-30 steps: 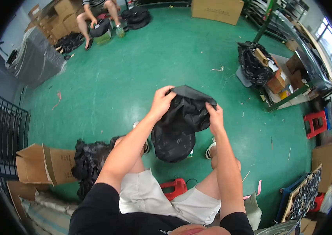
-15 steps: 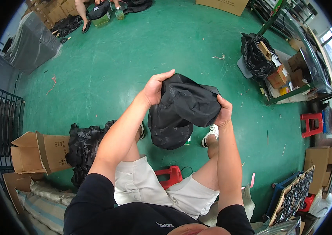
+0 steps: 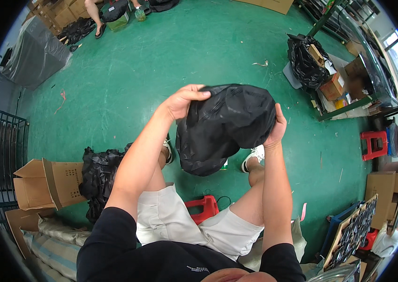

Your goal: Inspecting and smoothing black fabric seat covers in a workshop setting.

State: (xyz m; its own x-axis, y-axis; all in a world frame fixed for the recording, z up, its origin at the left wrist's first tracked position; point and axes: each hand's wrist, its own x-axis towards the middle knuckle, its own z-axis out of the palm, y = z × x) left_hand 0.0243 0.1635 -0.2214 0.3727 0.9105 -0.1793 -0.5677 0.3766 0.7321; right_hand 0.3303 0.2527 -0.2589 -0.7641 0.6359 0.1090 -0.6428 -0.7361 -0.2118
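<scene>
Stretched between my hands is a black fabric cover [image 3: 229, 117], raised in front of my knees. Its upper left edge is pinched between the thumb and fingers of my left hand [image 3: 182, 101]. At its right side my right hand [image 3: 275, 129] grips the rim, with some fingers hidden behind or inside the fabric. The cloth looks rounded and fuller than a flat sheet. More black material [image 3: 201, 157] hangs or lies below it; I cannot tell whether it is the same piece.
A red stool [image 3: 203, 209] shows between my legs. Crumpled black material [image 3: 100, 174] and an open cardboard box [image 3: 51, 184] are at left. At right stand a shelf with a black-bagged bin [image 3: 304, 63] and a red stool [image 3: 374, 144]. Another person's leg [image 3: 94, 16] shows far left.
The cover has spread out and turned, its upper right side now higher and rounder. My right hand has moved slightly up and right; my left has shifted its grip along the edge.
</scene>
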